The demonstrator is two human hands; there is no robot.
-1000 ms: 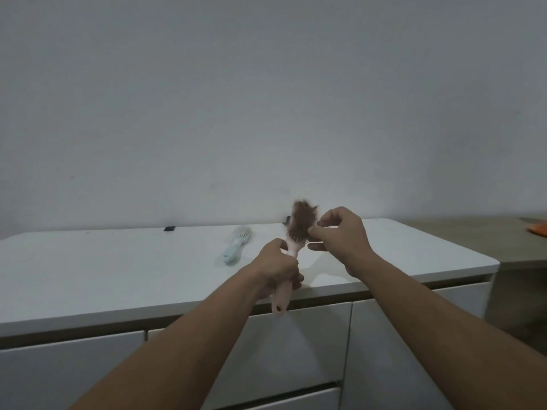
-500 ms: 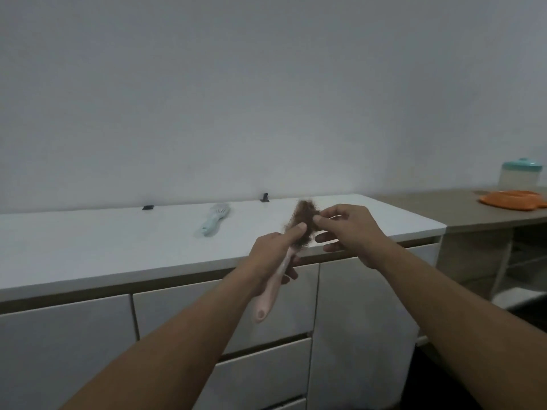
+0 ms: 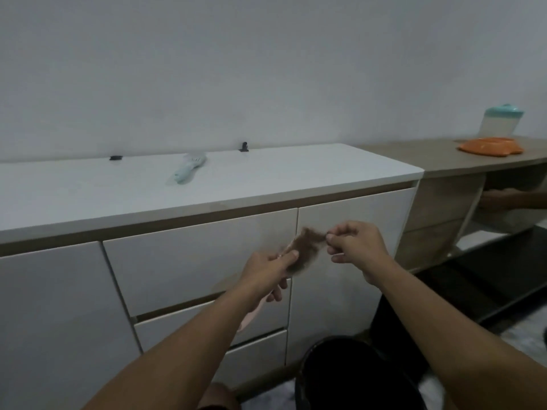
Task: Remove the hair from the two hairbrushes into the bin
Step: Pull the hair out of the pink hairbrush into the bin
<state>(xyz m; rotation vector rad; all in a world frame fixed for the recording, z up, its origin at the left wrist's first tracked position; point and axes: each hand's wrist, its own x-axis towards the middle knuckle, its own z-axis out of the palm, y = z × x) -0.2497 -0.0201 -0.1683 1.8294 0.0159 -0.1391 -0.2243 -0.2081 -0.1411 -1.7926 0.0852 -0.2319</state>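
Pinching hair (image 3: pixel 306 250) off the brush (image 3: pixel 285 252) gripped by the left hand (image 3: pixel 266 272), the right hand (image 3: pixel 353 245) could drop strands outside the bin (image 3: pixel 349 377) below.

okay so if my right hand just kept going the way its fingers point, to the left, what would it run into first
Most likely the clump of brown hair on the pink hairbrush, which the right hand is already pinching, then the left hand holding that brush.

A pink brush (image 3: pixel 288 251), blurred and matted with brown hair (image 3: pixel 306 250), is held above the black bin (image 3: pixel 340 377). A pale blue brush (image 3: pixel 189 167) lies flat on the white bench (image 3: pixel 88 187).
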